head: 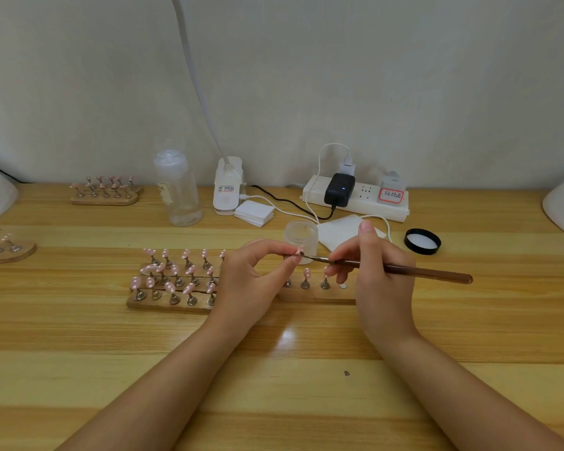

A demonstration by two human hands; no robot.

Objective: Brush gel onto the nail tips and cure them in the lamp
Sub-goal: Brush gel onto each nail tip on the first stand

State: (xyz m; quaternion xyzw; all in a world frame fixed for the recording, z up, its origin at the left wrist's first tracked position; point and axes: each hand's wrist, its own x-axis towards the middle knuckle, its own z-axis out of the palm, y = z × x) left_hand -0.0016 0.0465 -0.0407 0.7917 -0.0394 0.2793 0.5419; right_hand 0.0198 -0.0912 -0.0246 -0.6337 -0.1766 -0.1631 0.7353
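Over the wooden table (pixel 274 369), her left hand (pixel 251 281) pinches a pink nail tip (pixel 298 251) while her right hand (pixel 376 271) grips a brush (pixel 404 270), bristles touching it.

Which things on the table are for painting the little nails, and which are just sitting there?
For the job:
left hand pinching a pink dotted nail tip
right hand holding the thin brown-handled brush
small frosted gel jar
wooden stand of pink tips

Just lying about:
clear plastic bottle
white power strip
black round lid
stack of white pads
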